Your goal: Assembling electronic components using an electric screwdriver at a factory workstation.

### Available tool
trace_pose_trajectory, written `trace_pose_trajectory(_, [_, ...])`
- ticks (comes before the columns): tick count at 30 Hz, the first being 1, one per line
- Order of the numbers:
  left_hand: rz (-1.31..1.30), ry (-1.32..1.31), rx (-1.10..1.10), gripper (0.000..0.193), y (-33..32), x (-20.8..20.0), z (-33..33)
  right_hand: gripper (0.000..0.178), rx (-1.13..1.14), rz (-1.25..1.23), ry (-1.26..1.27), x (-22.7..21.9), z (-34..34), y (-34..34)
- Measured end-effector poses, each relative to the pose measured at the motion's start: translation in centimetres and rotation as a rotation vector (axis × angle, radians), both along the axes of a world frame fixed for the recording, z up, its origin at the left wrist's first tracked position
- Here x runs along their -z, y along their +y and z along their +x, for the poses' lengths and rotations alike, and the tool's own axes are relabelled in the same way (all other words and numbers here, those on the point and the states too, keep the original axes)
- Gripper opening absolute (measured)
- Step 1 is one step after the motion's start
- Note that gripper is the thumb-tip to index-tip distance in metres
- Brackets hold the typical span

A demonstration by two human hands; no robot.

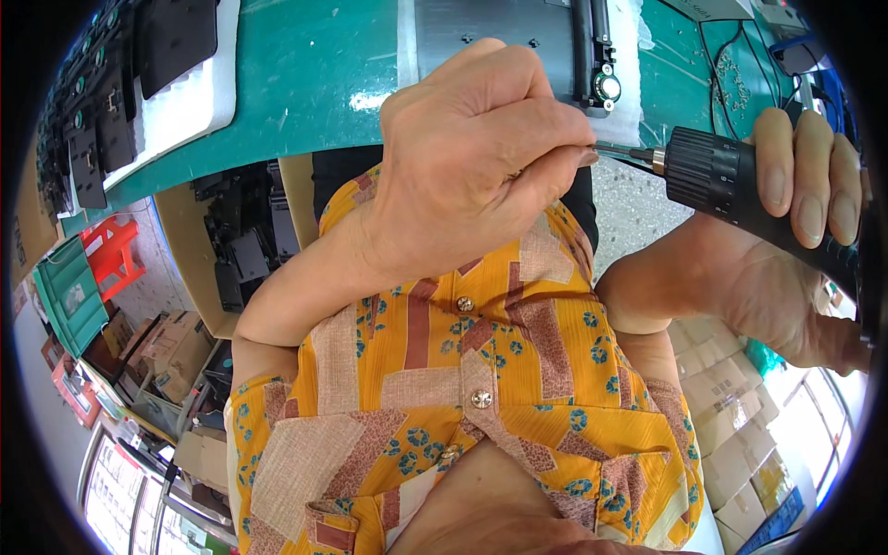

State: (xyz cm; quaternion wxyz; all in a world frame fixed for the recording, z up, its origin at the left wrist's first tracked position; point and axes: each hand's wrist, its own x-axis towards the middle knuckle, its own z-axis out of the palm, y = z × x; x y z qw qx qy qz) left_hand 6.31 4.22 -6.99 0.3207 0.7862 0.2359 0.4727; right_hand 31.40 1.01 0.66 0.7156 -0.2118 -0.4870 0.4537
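Note:
My right hand (807,180) is wrapped round a black electric screwdriver (710,171) held nearly level, its bit pointing left. In front of my chest my left hand (476,153) is closed, thumb and forefinger pinched together right at the tip of the bit. Whatever sits between those fingertips is too small and hidden to name. Just beyond my left hand, a dark flat panel (495,32) lies on white foam sheet (627,65) on the green table (305,79). Along the panel's right side runs a black bar with a round silver part (607,88) at its near end.
Several black parts (116,102) stand on white foam at the table's left. Small loose screws (731,88) and black cables lie at the right. Below the table edge, a cardboard box (190,236) holds black parts. Cartons (731,416) are stacked at the lower right.

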Motion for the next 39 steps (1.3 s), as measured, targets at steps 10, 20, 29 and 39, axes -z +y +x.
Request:
trace_pose_trajectory(10, [-0.137, -0.013, -0.031, 0.024, -0.8, -0.3, 0.2, 0.077, -0.022, 0.017, -0.03, 2.1, -4.1, -1.5])
trace_pose_trajectory(20, [-0.209, -0.028, -0.006, 0.024, -1.7, -0.2, -0.3, 0.08, -0.034, 0.037, -0.055, 1.9, 1.5, -2.3])
trace_pose_trajectory(29, [-0.168, -0.114, 0.041, 0.024, -1.8, 0.7, 0.0, 0.082, -0.04, 0.062, -0.076, 2.0, 0.3, -2.1])
trace_pose_trajectory(39, [-0.108, -0.128, 0.011, 0.022, -1.8, 1.3, 0.1, 0.084, -0.056, 0.08, -0.103, 2.0, -0.7, -1.9])
